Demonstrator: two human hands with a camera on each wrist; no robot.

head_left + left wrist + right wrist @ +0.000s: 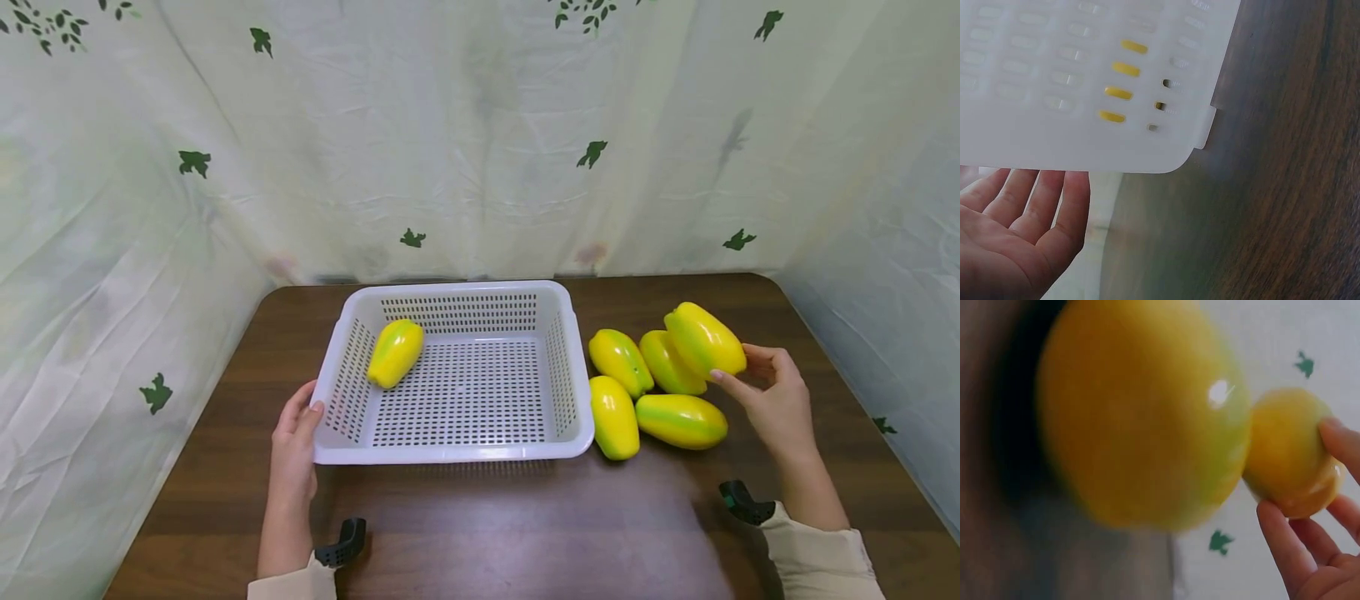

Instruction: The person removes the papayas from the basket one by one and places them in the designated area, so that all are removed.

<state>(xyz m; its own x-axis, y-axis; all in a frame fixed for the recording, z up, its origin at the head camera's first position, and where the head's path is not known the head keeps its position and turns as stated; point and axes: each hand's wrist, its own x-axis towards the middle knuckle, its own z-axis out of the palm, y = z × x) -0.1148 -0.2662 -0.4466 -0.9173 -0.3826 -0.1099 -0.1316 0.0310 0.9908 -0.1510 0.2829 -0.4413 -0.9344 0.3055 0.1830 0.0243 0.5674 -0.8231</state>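
Note:
A white perforated plastic basket (450, 455) is on the brown table, with one yellow-green papaya (395, 353) lying inside at its left. My left hand (295, 442) grips the basket's left rim, thumb on the edge; in the left wrist view its fingers (1072, 209) reach up behind the basket wall. My right hand (780, 404) pinches another papaya (705, 340) by its right end, between thumb and fingers. This fruit is tilted and partly covers a papaya (667, 367) behind it. Whether the two touch is unclear.
Several more papayas lie right of the basket: one at the back (619, 362), one close to the basket wall (613, 418), one sideways in front (682, 422). A pale curtain (480, 167) with green leaf and bird prints hangs behind and beside the table (510, 525).

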